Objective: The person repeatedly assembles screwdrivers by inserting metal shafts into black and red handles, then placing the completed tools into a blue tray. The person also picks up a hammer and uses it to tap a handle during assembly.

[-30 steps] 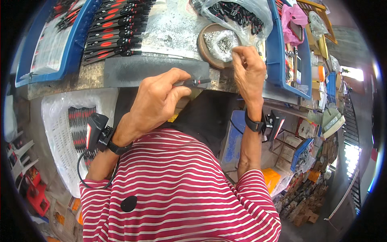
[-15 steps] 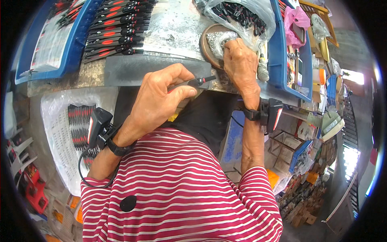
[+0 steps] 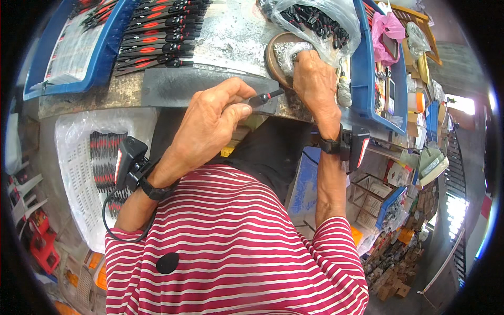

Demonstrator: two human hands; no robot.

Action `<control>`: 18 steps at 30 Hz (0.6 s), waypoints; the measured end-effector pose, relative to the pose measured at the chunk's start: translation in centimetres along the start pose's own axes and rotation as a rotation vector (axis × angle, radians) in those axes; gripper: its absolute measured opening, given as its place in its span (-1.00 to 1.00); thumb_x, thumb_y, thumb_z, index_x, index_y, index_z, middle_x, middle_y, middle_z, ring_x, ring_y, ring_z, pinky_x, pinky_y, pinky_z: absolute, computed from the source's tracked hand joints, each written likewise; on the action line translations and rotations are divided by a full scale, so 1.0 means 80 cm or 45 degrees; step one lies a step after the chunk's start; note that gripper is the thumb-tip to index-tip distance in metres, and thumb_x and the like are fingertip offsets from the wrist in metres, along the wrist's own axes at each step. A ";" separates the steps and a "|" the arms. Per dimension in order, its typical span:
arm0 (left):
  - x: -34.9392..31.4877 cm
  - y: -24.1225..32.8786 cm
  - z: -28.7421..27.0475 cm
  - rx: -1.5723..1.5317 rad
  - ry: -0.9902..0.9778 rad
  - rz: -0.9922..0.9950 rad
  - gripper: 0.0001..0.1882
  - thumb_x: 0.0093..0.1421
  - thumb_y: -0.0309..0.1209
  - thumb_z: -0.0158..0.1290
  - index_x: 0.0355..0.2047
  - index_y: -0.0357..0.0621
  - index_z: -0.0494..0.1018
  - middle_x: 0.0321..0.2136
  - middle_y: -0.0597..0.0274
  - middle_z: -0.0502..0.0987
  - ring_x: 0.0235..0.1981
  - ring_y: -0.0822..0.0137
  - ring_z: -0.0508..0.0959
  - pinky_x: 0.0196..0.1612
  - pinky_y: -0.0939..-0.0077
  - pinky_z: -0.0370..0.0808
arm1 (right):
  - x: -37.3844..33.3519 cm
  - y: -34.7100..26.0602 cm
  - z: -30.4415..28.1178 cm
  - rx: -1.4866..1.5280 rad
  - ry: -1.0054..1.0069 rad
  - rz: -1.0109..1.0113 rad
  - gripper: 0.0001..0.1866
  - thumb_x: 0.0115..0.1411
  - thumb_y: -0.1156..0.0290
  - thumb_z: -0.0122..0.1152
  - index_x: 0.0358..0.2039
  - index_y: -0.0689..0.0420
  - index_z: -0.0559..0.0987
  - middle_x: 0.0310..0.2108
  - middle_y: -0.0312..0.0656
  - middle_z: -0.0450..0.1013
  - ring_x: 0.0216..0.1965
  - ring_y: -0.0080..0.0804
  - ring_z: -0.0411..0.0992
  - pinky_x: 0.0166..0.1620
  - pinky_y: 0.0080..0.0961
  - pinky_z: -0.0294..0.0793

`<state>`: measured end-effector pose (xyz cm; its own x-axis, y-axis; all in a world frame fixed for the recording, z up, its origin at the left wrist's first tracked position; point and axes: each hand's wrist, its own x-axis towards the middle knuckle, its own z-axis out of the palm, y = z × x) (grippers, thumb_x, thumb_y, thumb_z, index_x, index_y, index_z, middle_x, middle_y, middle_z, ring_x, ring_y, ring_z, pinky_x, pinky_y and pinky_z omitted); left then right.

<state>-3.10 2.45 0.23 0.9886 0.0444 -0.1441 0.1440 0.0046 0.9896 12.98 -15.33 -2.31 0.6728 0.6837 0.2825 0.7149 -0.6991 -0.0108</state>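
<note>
My left hand is closed round a slim black tool with a red band, its thin tip pointing right; the fingers cover its rear part. It is held over the near edge of the bench, in front of a dark grey strip. My right hand reaches into a round brown bowl holding a clear plastic bag of small shiny bits. Its fingers are bent and drawn together at the bag, and whatever they pinch is hidden. Behind it lies an open clear bag of small black-and-red parts.
A row of black-and-red tools lies on the worn bench. Blue bins stand left and right. Below the bench at left, a white plastic-lined basket holds more such tools. Beside my right wrist lies a roll of string.
The tool in my left hand has swung so that its tip sits slightly higher and farther right. My right hand stays at the bowl, its fingers slightly shifted.
</note>
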 end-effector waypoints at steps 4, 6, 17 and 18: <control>0.000 -0.002 0.002 -0.014 0.053 0.053 -0.84 0.13 -0.58 -0.08 -0.26 -0.36 0.38 -0.53 0.22 0.49 -0.55 0.55 0.38 -0.48 0.63 0.34 | 0.003 0.000 -0.001 0.026 0.083 -0.007 -0.94 0.05 0.50 0.06 -0.49 0.20 0.48 -0.53 -0.02 0.41 -0.48 -0.05 0.42 -0.40 -0.22 0.37; -0.001 -0.002 0.002 -0.047 0.082 0.036 -0.84 0.11 -0.58 -0.08 -0.28 -0.38 0.37 -0.55 0.18 0.49 -0.56 0.52 0.40 -0.50 0.59 0.35 | 0.000 0.000 -0.003 0.165 0.130 0.058 -0.93 0.04 0.50 0.07 -0.49 0.21 0.49 -0.54 -0.02 0.42 -0.51 -0.08 0.42 -0.40 -0.25 0.39; 0.008 -0.002 0.001 -0.231 0.067 -0.079 -0.80 0.19 -0.49 -0.05 -0.20 -0.34 0.32 -0.56 0.26 0.46 -0.63 0.62 0.36 -0.62 0.78 0.27 | -0.019 -0.007 -0.026 1.494 0.088 0.621 -0.89 0.17 0.53 0.07 -0.35 0.33 0.49 -0.51 -0.18 0.48 -0.57 -0.60 0.41 -0.53 -0.69 0.42; 0.009 -0.003 0.001 -0.245 0.075 -0.079 -0.80 0.19 -0.48 -0.05 -0.20 -0.34 0.32 -0.56 0.25 0.47 -0.63 0.61 0.37 -0.62 0.78 0.27 | -0.021 -0.013 -0.029 1.540 0.111 0.646 -0.89 0.17 0.53 0.07 -0.34 0.33 0.49 -0.51 -0.18 0.48 -0.58 -0.59 0.41 -0.53 -0.69 0.43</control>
<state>-2.43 2.39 -0.14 0.9729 0.0967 -0.2100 0.1877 0.1998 0.9617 10.66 -16.21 -0.53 0.9337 0.3543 0.0528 0.1356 -0.2131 -0.9676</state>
